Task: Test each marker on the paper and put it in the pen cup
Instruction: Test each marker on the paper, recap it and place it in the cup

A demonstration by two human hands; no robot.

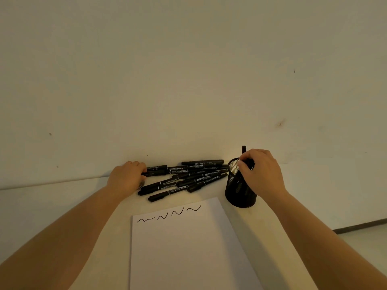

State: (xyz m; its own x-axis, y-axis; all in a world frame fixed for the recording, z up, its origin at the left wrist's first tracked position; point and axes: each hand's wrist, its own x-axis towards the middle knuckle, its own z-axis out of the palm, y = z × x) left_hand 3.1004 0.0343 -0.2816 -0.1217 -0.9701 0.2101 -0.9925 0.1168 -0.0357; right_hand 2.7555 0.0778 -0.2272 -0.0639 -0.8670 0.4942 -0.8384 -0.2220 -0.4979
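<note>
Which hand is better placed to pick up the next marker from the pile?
Left. The left hand already rests on the marker pile, while the right hand is at the pen cup holding a marker.

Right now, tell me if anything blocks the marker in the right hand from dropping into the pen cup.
Nothing visible does. The right hand holds the marker upright directly over the open mouth of the pen cup, its lower part hidden behind the fingers. The pile of markers lies to the cup's left.
</note>
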